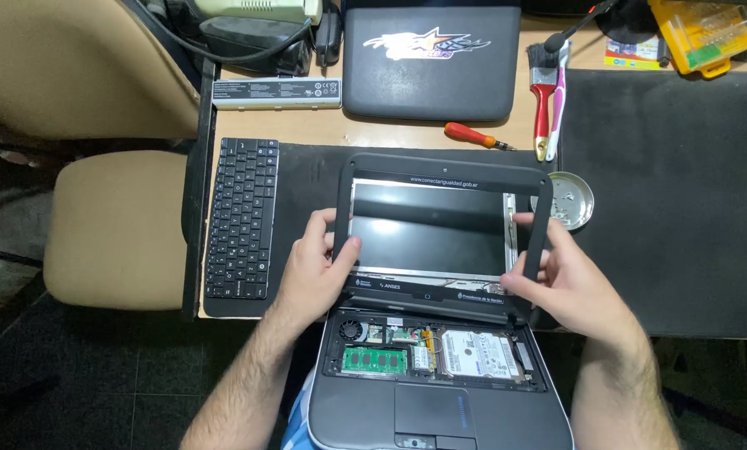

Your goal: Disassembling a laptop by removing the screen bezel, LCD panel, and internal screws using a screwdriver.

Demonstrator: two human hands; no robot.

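Left hand (313,271) grips the screen frame (440,167) at its left edge. Right hand (567,279) grips its right edge (laptop (440,408) base open, keyboard (242,218) aside on the surface (665,208)).

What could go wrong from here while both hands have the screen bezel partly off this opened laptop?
1. The left hand and right hand grip the thin dark bezel at its sides; uneven pulling might snap it or its clips.
2. Fingers lie close to the bare screen panel, so it could get pressed or scratched.
3. The base sits open with its boards and drive exposed right under the hands, and seems to overhang the desk edge; it might slip.
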